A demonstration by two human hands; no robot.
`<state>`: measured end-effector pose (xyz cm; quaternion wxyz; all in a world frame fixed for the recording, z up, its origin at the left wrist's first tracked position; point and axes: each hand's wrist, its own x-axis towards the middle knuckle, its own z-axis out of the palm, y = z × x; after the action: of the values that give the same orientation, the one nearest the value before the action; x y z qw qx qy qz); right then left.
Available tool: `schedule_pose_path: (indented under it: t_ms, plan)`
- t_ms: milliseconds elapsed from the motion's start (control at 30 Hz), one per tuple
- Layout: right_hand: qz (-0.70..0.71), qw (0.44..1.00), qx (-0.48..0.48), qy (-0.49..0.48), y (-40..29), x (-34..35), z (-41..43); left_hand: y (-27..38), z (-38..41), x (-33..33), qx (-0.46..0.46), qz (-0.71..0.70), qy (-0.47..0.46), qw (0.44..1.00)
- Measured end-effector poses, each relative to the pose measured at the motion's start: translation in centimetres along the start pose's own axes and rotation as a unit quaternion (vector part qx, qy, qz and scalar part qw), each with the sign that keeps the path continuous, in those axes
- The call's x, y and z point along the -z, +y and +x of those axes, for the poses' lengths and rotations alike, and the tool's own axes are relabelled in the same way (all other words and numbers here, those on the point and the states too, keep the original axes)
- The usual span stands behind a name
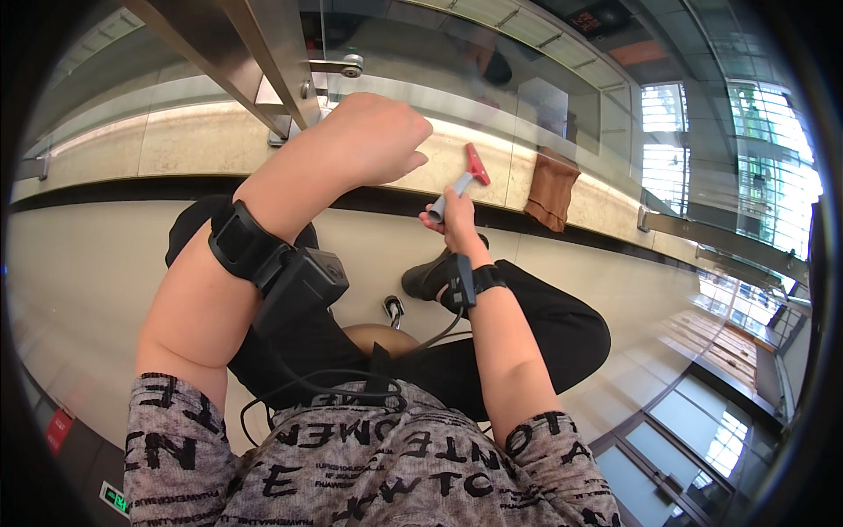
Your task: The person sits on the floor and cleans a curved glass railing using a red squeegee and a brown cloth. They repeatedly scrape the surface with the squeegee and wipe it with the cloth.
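Note:
My right hand (460,216) grips the grey handle of a scraper with a red head (476,167). Its head points away from me, over the stone ledge at the foot of the glass panel. My left hand (379,141) is raised in front of the glass, left of the scraper, with its back towards me. Its fingers curl out of sight, so whatever may be in them is hidden. A folded brown cloth (553,191) lies draped over the front of the stone ledge (490,161), to the right of the scraper.
A metal post (263,59) rises at the upper left, with a round glass clamp (352,66). Low metal rails (718,237) run along the right. Below me are a round stool seat (379,339) and pale floor tiles (99,277). Cables hang from the wrist-worn devices.

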<state>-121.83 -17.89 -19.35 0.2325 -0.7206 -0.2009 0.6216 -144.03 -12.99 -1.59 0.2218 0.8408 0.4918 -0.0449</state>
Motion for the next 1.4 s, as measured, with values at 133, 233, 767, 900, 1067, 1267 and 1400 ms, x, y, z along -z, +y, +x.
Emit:
schedule_pose_path:
  t_ms: [133,233,767,900,1067,1267,1400]
  plan:
    - [-0.016,0.998,0.003,-0.06,1.7,-1.3,-1.4,-0.1,0.3,0.3,0.014,0.013,-0.012,1.0]
    - [-0.041,0.996,-0.017,-0.081,2.4,-2.7,-3.4,0.3,0.3,0.6,0.015,-0.001,-0.019,1.0]
    - [-0.031,0.999,0.002,-0.038,-2.0,-0.7,1.4,0.1,-0.2,0.3,0.01,-0.004,-0.004,1.0]
    - [-0.051,0.995,-0.004,-0.083,0.2,-2.4,-1.2,0.0,-0.1,0.7,0.017,-0.001,-0.005,1.0]
    - [-0.067,0.994,0.022,-0.085,1.2,-2.1,-0.3,-0.5,0.0,0.7,0.034,0.022,0.008,0.999]
    - [-0.091,0.991,0.008,-0.101,0.3,-2.2,-1.0,-2.0,-0.2,1.2,0.064,0.02,0.028,0.997]
    - [-0.122,0.982,0.004,-0.144,2.0,-3.9,-4.0,-2.6,-0.2,1.9,0.074,0.012,0.033,0.997]
